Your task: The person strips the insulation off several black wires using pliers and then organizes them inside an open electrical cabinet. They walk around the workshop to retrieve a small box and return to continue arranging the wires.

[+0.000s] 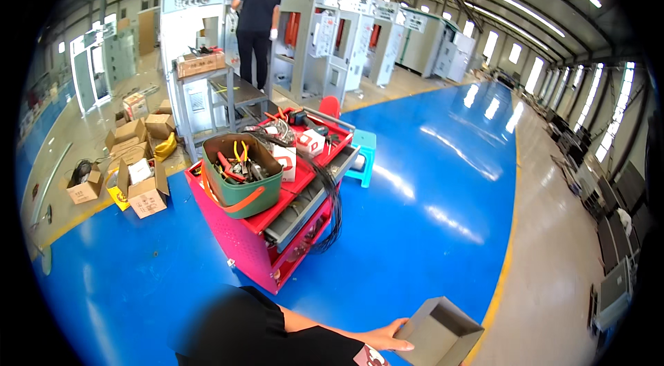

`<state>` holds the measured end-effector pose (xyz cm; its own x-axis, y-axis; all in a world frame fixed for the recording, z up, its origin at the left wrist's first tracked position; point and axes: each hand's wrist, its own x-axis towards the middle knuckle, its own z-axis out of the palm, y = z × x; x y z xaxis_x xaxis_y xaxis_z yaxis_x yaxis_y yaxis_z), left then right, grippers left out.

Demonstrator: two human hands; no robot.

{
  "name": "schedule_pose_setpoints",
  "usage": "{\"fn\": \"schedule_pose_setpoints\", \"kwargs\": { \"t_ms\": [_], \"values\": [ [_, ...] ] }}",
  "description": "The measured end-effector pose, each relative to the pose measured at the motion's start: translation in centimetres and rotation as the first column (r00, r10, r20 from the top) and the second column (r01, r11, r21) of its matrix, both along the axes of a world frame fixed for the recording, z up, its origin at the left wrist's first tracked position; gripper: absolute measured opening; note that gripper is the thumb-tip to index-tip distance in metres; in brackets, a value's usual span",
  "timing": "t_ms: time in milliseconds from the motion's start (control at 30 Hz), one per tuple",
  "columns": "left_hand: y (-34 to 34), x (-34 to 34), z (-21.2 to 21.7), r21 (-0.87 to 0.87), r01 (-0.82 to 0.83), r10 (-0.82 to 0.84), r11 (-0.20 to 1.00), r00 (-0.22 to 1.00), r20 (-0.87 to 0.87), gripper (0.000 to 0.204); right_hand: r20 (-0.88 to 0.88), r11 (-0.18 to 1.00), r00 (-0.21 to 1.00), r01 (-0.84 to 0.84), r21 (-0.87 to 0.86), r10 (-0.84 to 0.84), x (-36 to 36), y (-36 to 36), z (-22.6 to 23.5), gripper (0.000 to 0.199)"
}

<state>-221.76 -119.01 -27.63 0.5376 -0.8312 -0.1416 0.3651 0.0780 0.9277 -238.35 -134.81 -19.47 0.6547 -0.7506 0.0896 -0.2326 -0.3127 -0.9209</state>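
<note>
Reaching across from the lower middle, my left arm ends in my left hand (pixel 389 336), its fingers closed on the near-left side of a grey open-topped box (pixel 453 317). The box is rectangular, tilted, and its visible inside is bare. My right hand is out of view. Ahead and to the left stands a red tool cart (pixel 232 241) with a partly pulled-out grey drawer (pixel 294 221). A green tool bucket (pixel 245 193) with an orange handle sits on its top, holding yellow-handled pliers (pixel 240 150) and other tools.
Black cables (pixel 328 217) hang from the cart's side. A turquoise stool (pixel 363 155) stands behind it. Several cardboard boxes (pixel 146 194) lie at left. A person (pixel 257 17) in dark clothes works at grey electrical cabinets (pixel 304 41). Equipment (pixel 612 293) lines the right side.
</note>
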Motion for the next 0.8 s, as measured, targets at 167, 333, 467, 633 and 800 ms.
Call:
{"fn": "schedule_pose_setpoints", "kwargs": {
  "t_ms": [167, 333, 467, 633, 800],
  "values": [
    [-8.1, 5.8, 0.4, 0.127, -0.113, 0.131, 0.985, 0.981, -0.145, 0.108, -0.015, 0.986, 0.991, -0.134, 0.094, 0.136, 8.6, -10.3, -1.6, 0.036],
    [-16.3, 11.3, -2.2, 0.195, -0.371, 0.416, 0.908, 0.856, -0.308, 0.102, -0.029, 0.913, 0.913, -0.408, -0.006, 0.408, 18.6, -20.2, 1.8, 0.035],
    [-19.7, 15.3, -1.0, 0.094, -0.544, 0.525, 0.834, 0.726, -0.444, 0.097, -0.031, 0.773, 0.773, -0.633, 0.028, 0.634, 27.7, -26.6, 3.0, 0.034],
    [-21.0, 22.2, -0.8, -0.015, -0.723, 0.630, 0.690, 0.612, -0.479, 0.091, 0.217, 0.593, 0.571, -0.804, -0.044, 0.792, 42.0, -30.0, 0.7, 0.029],
    [-22.7, 33.2, -1.2, -0.039, -0.831, 0.754, 0.555, 0.522, -0.399, 0.081, 0.508, 0.628, 0.418, -0.685, -0.369, 0.754, 53.8, -31.3, 9.6, 0.033]
  ]
}}
